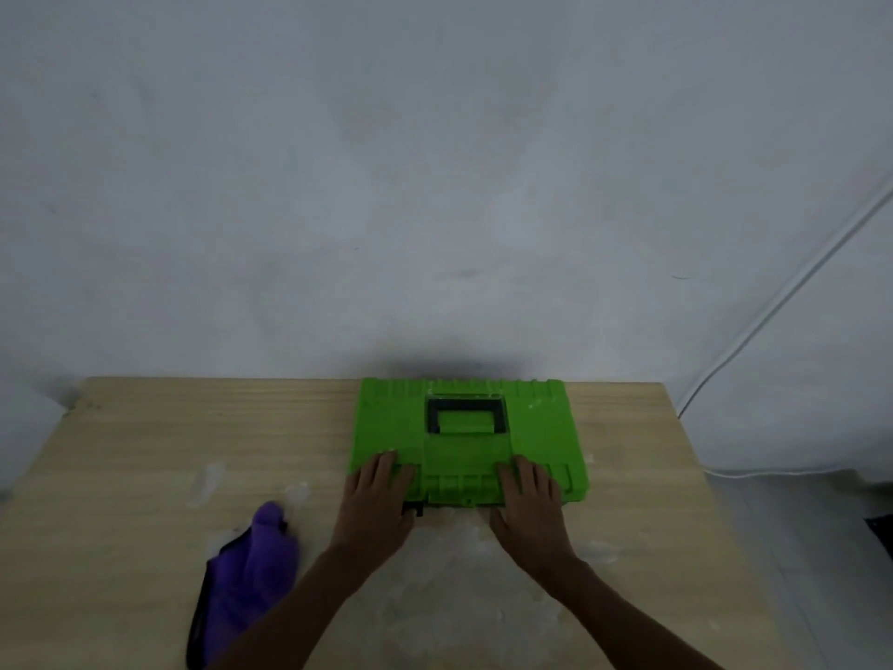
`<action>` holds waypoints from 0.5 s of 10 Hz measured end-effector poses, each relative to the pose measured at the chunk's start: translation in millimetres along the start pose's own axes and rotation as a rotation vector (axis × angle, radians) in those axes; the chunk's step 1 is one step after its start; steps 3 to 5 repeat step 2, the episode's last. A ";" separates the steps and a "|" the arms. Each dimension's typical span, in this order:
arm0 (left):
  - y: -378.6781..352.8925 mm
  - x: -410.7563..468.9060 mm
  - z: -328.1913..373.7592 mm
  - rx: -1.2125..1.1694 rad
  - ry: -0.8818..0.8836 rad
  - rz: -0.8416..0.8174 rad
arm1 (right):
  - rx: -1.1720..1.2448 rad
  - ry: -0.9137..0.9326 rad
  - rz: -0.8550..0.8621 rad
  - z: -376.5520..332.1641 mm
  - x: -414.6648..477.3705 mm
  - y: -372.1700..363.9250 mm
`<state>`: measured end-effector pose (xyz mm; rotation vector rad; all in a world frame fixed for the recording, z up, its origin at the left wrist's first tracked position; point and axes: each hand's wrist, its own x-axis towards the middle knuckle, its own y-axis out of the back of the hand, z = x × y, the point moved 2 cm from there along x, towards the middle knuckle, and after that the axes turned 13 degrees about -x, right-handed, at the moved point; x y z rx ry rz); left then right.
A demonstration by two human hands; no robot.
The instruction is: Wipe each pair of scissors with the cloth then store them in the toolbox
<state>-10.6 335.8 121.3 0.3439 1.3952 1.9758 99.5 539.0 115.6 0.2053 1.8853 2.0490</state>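
Note:
A bright green toolbox (386, 423) with a black handle (466, 414) lies flat and closed at the back of the wooden table. My left hand (377, 505) rests flat on its front left edge, fingers spread. My right hand (529, 502) rests flat on its front right edge in the same way. Neither hand holds anything. A crumpled purple cloth (251, 577) with a black edge lies on the table to the left of my left forearm. No scissors are in view.
The light wooden table (145, 452) has pale smears near its front middle. A grey wall stands right behind the toolbox. A white cable (773, 311) runs down the wall at the right, past the table's right edge.

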 end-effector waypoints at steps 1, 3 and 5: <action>-1.0 0.1 -3.1 -0.004 0.007 -0.021 | 0.013 0.012 0.023 2.7 2.4 -3.5; 9.6 5.0 1.5 -0.023 -0.012 -0.043 | 0.037 0.039 0.056 4.2 14.5 5.4; 9.6 5.0 1.5 -0.023 -0.012 -0.043 | 0.037 0.039 0.056 4.2 14.5 5.4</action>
